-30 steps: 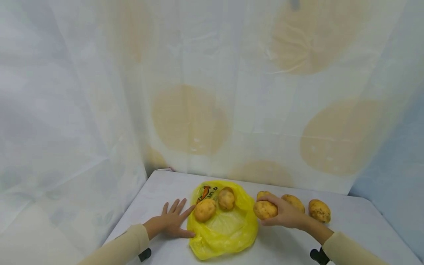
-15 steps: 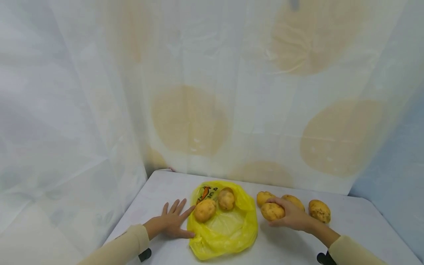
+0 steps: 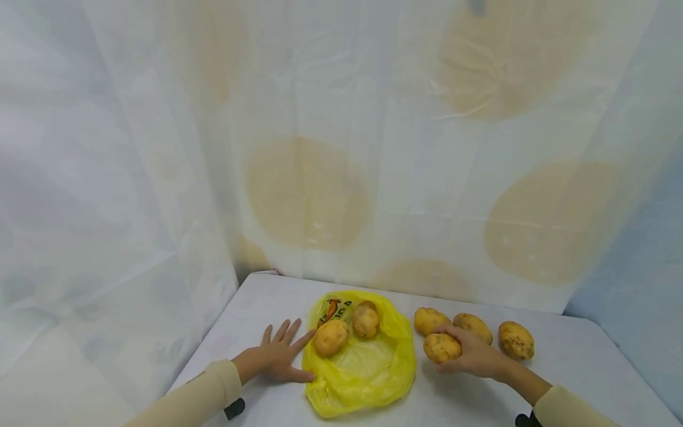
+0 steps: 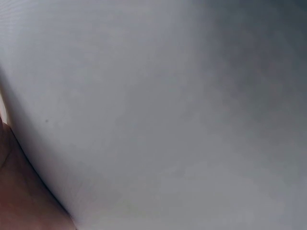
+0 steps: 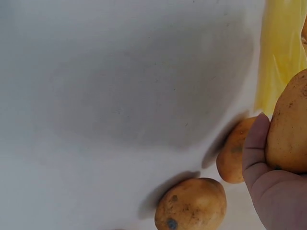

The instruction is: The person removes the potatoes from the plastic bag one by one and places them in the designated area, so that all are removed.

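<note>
A yellow plastic bag (image 3: 368, 385) with a printed picture lies spread on the white table, bearing two potatoes, one potato (image 3: 331, 338) at its left and another potato (image 3: 365, 319) farther back. My left hand (image 3: 277, 359) rests flat with fingers spread, its thumb and index fingertips at the bag's left edge. Right of the bag, my right hand (image 3: 472, 354) grips a potato (image 3: 441, 348) between thumb and fingers. In the right wrist view the gripped potato (image 5: 290, 127) shows at the right border, with the thumb (image 5: 255, 146) along its side.
Behind and beside the right hand lie three more potatoes: one potato (image 3: 428, 320) just beyond the held one, a second potato (image 3: 473, 326), and a third potato (image 3: 515, 340) at the far right. The white table (image 3: 576, 379) meets a hanging patterned sheet (image 3: 395, 178) at its back edge.
My right hand has moved right, away from the bag, with the potato in its grip, and a potato behind it now shows more fully. The left hand has stayed put.
</note>
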Demonstrator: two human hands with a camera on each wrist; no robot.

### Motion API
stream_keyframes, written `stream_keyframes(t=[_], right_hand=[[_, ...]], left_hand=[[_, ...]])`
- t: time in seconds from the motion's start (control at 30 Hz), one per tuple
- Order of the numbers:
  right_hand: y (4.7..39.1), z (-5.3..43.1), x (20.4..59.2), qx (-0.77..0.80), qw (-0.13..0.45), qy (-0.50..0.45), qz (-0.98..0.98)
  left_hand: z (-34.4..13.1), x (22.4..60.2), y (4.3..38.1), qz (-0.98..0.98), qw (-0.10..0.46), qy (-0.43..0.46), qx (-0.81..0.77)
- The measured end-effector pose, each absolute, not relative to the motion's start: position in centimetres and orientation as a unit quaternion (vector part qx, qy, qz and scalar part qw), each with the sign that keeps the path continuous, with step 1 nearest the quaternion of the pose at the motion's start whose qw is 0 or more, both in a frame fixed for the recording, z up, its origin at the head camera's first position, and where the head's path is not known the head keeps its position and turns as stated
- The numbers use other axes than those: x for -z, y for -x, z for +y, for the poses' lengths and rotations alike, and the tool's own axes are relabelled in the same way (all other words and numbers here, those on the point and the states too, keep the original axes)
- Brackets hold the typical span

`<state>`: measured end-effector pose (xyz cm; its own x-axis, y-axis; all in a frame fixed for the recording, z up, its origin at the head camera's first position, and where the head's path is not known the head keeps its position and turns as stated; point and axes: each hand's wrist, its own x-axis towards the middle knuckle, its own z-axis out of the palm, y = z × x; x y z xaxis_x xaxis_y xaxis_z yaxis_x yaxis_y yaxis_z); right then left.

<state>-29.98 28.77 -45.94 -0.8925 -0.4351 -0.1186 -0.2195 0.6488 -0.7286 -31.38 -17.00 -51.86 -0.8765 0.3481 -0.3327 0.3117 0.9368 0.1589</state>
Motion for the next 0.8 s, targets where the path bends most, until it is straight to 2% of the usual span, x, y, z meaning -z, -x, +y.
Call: stream_keyframes(t=[0.8], right_hand=[[29.9,28.3,48.1,0.390,0.155,0.196,0.886]], left_hand=[[-16.9,52.1,31.6,0.968,0.184,-0.167,-0.043]])
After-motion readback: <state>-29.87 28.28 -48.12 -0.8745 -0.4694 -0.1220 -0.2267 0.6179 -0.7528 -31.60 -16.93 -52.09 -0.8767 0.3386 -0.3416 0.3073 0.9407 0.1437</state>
